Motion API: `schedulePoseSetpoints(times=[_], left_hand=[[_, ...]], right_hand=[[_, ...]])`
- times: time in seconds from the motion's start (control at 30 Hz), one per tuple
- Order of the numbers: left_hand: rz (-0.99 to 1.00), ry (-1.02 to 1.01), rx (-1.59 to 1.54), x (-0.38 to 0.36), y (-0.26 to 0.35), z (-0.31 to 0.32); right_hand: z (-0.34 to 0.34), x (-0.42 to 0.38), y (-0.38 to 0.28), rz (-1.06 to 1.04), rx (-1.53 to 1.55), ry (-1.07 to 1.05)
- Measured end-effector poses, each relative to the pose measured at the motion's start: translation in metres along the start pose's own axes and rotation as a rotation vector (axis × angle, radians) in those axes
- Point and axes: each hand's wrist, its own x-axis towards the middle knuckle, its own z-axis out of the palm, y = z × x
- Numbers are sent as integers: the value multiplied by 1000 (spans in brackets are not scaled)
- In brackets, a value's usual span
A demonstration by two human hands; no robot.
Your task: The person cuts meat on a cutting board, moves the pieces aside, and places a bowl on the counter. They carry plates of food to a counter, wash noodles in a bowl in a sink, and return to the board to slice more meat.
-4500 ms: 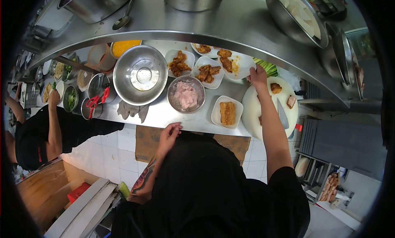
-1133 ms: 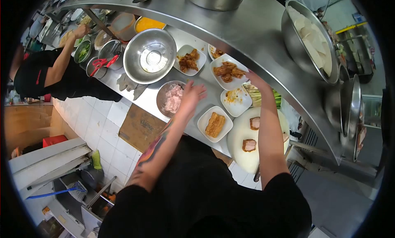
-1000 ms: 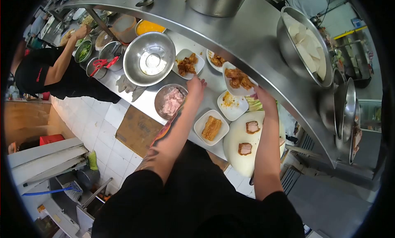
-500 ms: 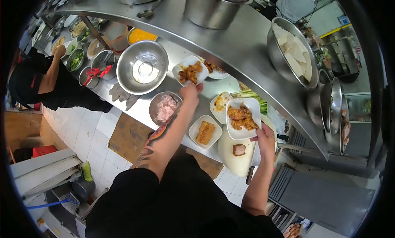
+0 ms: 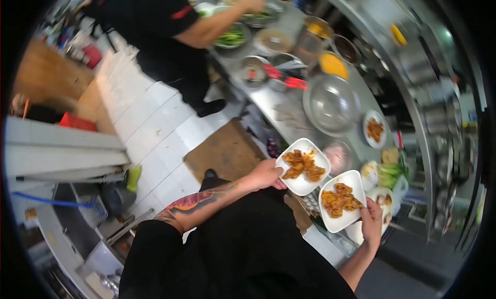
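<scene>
My left hand (image 5: pixel 267 174) grips the left edge of a white square dish (image 5: pixel 319 183), which bears browned, saucy pieces of food (image 5: pixel 294 163). Closed on the right rim of a second white dish (image 5: pixel 330 224) is my right hand (image 5: pixel 371 214); similar brown pieces (image 5: pixel 339 200) lie in it. Both dishes are held level in front of my body, close side by side, past the counter's front edge. Behind them a bowl of pink raw meat (image 5: pixel 337 158) is partly covered by the left dish.
A co-worker in black (image 5: pixel 155 35) stands at the counter on the left, one arm over bowls of greens (image 5: pixel 231 35). A large steel bowl (image 5: pixel 330 105), red-handled scissors (image 5: pixel 294 82) and another plate of food (image 5: pixel 374 132) rest on the counter. A brown mat (image 5: pixel 225 152) lies on the tiled floor (image 5: pixel 160 105).
Both dishes have been brought off the counter toward my body. My view has swung left, so the co-worker and floor show larger. The left dish is now lifted and near the right one.
</scene>
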Motion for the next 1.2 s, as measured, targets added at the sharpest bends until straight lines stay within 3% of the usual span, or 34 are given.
schedulePoseSetpoints(times=[0.07,0.13,0.17,0.27,0.33,0.37,0.5,0.67,0.8,0.93,1.0,1.07,1.2], left_hand=[[41,123,0,-54,-18,-95],[71,348,86,-113,-18,-182],[105,477,113,-138,-27,-227],[278,729,-44,-212,-30,-344],[338,861,-109,-248,-14,-409],[409,963,-157,-264,-4,-441],[420,1195,-328,-313,38,-546],[412,1326,-403,-360,79,-655],[281,1311,-398,-383,108,-736],[292,1239,-267,-357,166,-872],[333,1126,-168,-330,217,-958],[402,991,-72,-302,297,-1024],[384,795,118,-250,440,-1106]], right_hand=[[82,18,-32,-1,-46,-137],[170,60,-34,-153,14,-249],[212,84,-34,-110,7,-344],[366,122,-104,-191,110,-561],[472,150,-128,-85,222,-635],[516,165,-150,-129,144,-709],[696,212,-206,-127,302,-825],[840,249,-307,-49,322,-856],[904,274,-362,-11,390,-815],[971,338,-394,1,401,-684],[998,379,-405,-84,422,-596],[1018,404,-436,-41,471,-408],[1030,419,-483,62,489,-120]])
